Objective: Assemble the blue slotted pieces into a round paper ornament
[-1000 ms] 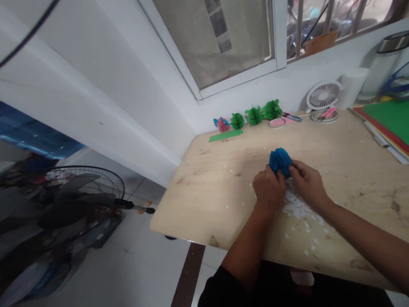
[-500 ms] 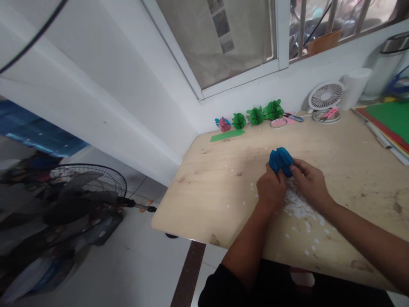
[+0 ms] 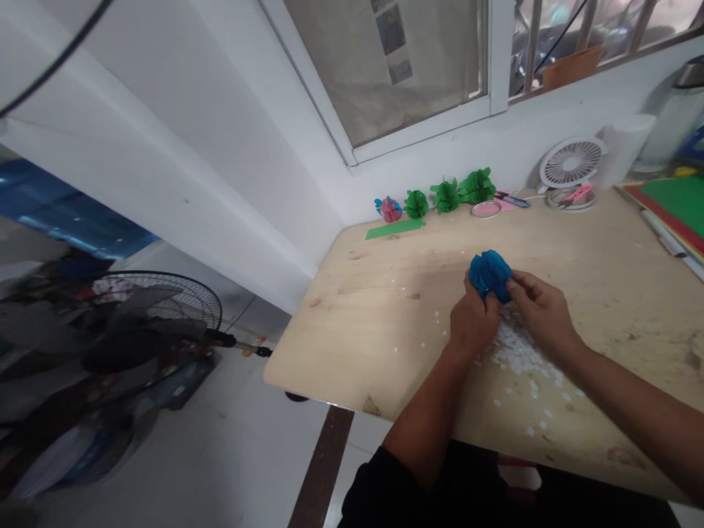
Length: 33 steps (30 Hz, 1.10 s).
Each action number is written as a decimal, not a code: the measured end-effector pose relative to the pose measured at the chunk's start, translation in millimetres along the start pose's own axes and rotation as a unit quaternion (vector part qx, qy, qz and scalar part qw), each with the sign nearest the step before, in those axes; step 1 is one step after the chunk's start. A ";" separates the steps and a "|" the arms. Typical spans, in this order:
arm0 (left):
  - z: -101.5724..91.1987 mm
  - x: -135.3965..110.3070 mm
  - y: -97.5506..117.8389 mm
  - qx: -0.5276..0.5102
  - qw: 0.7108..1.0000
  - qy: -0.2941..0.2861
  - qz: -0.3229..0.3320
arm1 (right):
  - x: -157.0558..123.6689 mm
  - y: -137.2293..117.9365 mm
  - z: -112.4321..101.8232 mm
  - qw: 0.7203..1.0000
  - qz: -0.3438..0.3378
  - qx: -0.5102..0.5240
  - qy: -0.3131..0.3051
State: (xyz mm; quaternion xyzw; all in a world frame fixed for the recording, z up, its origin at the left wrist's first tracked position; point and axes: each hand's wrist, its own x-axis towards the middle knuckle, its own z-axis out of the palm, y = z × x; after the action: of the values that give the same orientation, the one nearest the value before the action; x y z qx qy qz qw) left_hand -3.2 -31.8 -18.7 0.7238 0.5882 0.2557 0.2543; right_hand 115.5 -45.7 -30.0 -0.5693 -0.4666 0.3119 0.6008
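A blue folded-paper ball with layered leaves is held up between both hands over the wooden table. My left hand grips its lower left side, thumb in front. From the right, my right hand pinches its edge between thumb and fingers. Small white paper scraps lie scattered on the wood beneath and in front of the hands. Part of the ball is hidden by the fingers.
Along the wall stand a pink-and-blue paper ball and several green paper figures, with a green strip before them. Farther right are scissors, a tape roll, a small white fan and coloured sheets.
The view has shifted slightly. The blue paper ball looks rounder and a little more spread toward me, and both hands still hold it.
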 end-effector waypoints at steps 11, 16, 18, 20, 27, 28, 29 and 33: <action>1.0 -1.7 4.3 0.037 0.999 -0.001 0.005 | -0.9 1.0 0.4 0.999 0.040 0.005 0.012; -3.4 -0.4 0.7 0.008 0.999 -0.025 0.023 | 2.6 3.3 -2.5 0.996 0.074 0.039 0.009; -4.5 0.8 -1.6 -0.004 0.999 -0.032 0.028 | 3.9 5.0 -3.4 0.996 0.073 0.047 0.014; -5.2 1.8 -2.8 -0.001 0.999 -0.030 0.029 | 4.7 6.3 -3.7 0.995 0.083 0.062 0.010; -10.3 0.4 4.3 0.094 0.995 -0.045 -0.001 | 3.8 3.8 -3.2 0.991 0.109 0.083 0.004; -11.2 0.0 5.8 0.104 0.993 -0.048 -0.006 | 3.5 3.0 -3.2 0.991 0.108 0.082 0.000; -11.9 -0.4 7.3 0.112 0.992 -0.054 -0.014 | 3.3 2.4 -3.1 0.991 0.108 0.084 -0.003; -12.2 -0.9 10.2 0.120 0.991 -0.062 -0.021 | 2.1 2.7 -1.5 0.990 0.108 0.090 -0.003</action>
State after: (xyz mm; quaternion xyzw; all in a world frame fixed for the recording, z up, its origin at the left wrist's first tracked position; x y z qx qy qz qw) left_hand -4.1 -33.7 -3.0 0.7511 0.6127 0.1322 0.2072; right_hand 118.1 -44.0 -32.1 -0.5589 -0.3741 0.4174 0.6111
